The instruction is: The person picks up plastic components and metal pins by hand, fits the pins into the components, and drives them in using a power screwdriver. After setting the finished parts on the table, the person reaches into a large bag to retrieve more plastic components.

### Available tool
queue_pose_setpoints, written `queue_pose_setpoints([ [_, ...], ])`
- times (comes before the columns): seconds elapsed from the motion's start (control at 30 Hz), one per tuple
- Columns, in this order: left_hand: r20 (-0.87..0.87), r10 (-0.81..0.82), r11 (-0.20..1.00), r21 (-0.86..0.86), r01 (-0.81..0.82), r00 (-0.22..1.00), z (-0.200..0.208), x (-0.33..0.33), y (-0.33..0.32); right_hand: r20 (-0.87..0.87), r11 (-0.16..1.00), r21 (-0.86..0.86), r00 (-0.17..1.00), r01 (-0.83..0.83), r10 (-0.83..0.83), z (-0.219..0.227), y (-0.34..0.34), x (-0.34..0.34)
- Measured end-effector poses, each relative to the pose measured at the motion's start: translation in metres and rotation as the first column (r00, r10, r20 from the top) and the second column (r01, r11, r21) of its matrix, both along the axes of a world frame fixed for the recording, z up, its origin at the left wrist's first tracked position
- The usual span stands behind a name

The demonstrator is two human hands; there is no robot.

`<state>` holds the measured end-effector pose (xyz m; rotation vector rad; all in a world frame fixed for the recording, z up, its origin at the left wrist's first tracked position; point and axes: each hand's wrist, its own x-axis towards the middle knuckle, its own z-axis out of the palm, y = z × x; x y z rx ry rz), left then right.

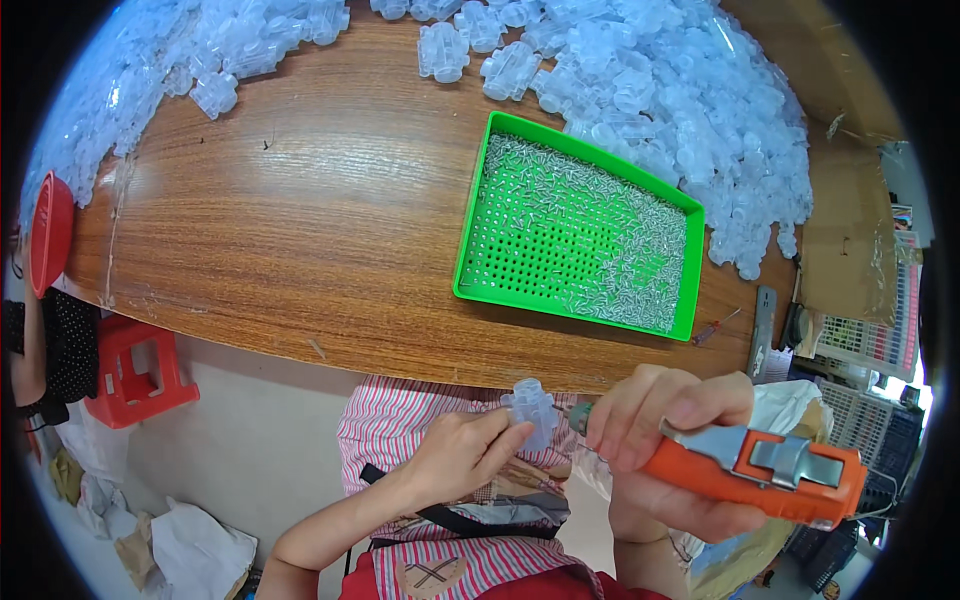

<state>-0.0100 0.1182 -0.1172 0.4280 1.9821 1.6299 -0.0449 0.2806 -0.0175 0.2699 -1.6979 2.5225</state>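
Observation:
My left hand (462,455) pinches a clear, ribbed plastic part (536,412) just off the table's front edge, above my lap. An orange power screwdriver (760,470) with a metal lever on its side is gripped in my right hand (665,440). It lies nearly level, and its green-grey nose (580,418) points left at the plastic part. The bit reaches to the part's right side; whether it touches a screw there I cannot tell. Beyond my hands, a green tray (465,240) with a perforated bottom holds many small silver screws, heaped mostly along its far and right sides.
Big heaps of similar clear plastic parts (640,90) cover the far side of the brown wooden table (300,200). A small screwdriver (715,327) lies right of the tray. At left are a red basin (50,235), a red stool (140,370) and another person's arm (30,350).

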Motion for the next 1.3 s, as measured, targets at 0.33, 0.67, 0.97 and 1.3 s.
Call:
queue_pose_setpoints([
  [0.33,-0.122,0.233,0.971,-0.021,-0.237,0.965,0.011,0.009,0.011,-0.025,0.965,0.125,0.973,0.229,-0.228,0.006,-0.008,0.005],
  [0.67,0.477,0.220,0.940,0.131,-0.316,0.851,0.012,0.016,0.016,-0.055,0.977,0.095,0.981,0.193,-0.188,0.006,-0.003,0.004],
  [0.97,0.742,0.303,0.740,0.212,-0.638,0.598,0.003,0.015,0.027,-0.059,0.994,0.104,0.998,0.044,-0.038,-0.008,-0.005,0.002],
  [1.3,0.738,0.279,0.771,0.209,-0.601,0.614,0.003,0.016,0.029,-0.071,0.998,-0.006,0.996,0.063,-0.063,-0.019,-0.002,0.001],
])
